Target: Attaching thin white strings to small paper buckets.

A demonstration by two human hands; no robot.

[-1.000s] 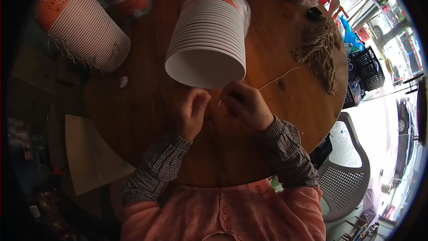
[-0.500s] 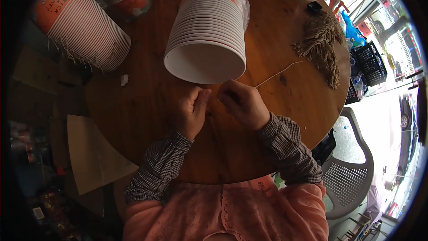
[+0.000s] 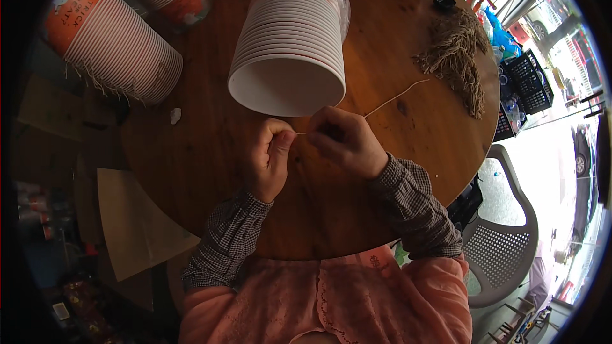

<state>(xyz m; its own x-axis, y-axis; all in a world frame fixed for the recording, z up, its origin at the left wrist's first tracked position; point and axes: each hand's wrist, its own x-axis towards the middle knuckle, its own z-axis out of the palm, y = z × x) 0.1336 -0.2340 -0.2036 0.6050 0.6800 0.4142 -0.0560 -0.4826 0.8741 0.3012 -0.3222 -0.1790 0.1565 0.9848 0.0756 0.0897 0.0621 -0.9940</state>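
Note:
Between my two hands runs a thin tan string (image 3: 396, 97), its loose end stretching up and right across the wooden table. My left hand (image 3: 270, 156) pinches one part of it between thumb and curled fingers. Close by, my right hand (image 3: 347, 141) is also closed on the string, with a short length visible between the hands. Just beyond my hands lies a nested stack of white paper buckets (image 3: 290, 51) on its side, its open mouth toward me and clear plastic around its far end. A bundle of tan strings (image 3: 456, 57) rests at the table's right.
More stacks of orange and white buckets (image 3: 121, 44) stand at the far left, strings hanging from one. A small black object (image 3: 444, 2) sits by the string bundle. A white scrap (image 3: 175, 115) lies at left. A grey chair (image 3: 500, 251) and black crate (image 3: 528, 83) are at right.
My hands have drawn slightly apart, so a short piece of string now shows between them. The view has shifted a little.

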